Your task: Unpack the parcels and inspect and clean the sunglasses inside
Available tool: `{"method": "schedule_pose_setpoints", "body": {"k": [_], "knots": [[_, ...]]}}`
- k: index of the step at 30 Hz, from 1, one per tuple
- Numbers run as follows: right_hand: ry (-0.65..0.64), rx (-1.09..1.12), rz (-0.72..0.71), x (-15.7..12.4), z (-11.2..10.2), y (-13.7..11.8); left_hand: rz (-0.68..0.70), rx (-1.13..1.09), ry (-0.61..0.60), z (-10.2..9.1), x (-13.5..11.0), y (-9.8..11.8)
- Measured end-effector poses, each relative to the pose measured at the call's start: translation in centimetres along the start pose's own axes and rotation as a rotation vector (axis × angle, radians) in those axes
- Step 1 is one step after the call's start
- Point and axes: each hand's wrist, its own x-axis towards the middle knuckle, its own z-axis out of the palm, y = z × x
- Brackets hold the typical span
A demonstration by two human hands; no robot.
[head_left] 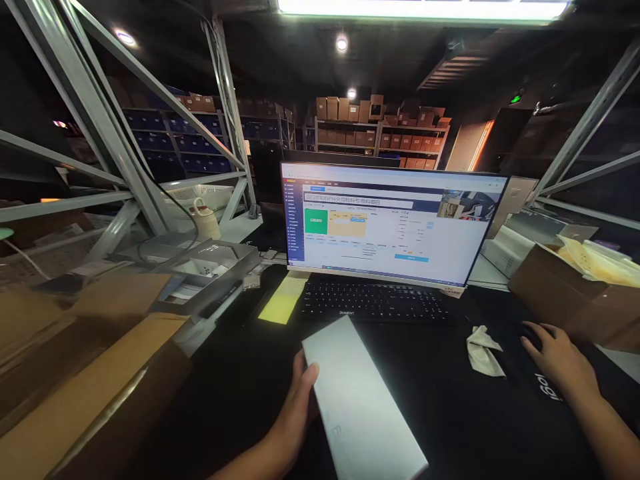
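My left hand grips a long white box by its left edge, with the thumb on the top face. The box is tilted in front of the keyboard. On the right, my right hand rests curled over a dark computer mouse, mostly hidden beneath the palm and fingers. White "logi" lettering shows on the black mat beside it. A crumpled pale cloth lies to the left of that hand.
A monitor displaying a software page stands behind the keyboard. Yellow sticky notes lie to its left. Open cardboard boxes flank me, one at left and one at right. A grey tray and a cream bottle stand back left.
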Motion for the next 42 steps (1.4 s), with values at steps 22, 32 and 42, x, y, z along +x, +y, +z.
{"method": "schedule_pose_setpoints", "body": {"k": [22,32,42], "knots": [[0.020,0.019,0.021,-0.5,-1.5,-1.4,0.000,0.017,0.014,0.1,-0.1,0.1],[0.049,0.030,-0.001,-0.5,-1.4,-1.4,-0.002,0.020,0.093,0.4,0.1,0.1],[0.092,0.046,0.005,-0.4,-1.1,-1.3,0.022,0.008,0.077,-0.1,0.8,-0.4]]}}
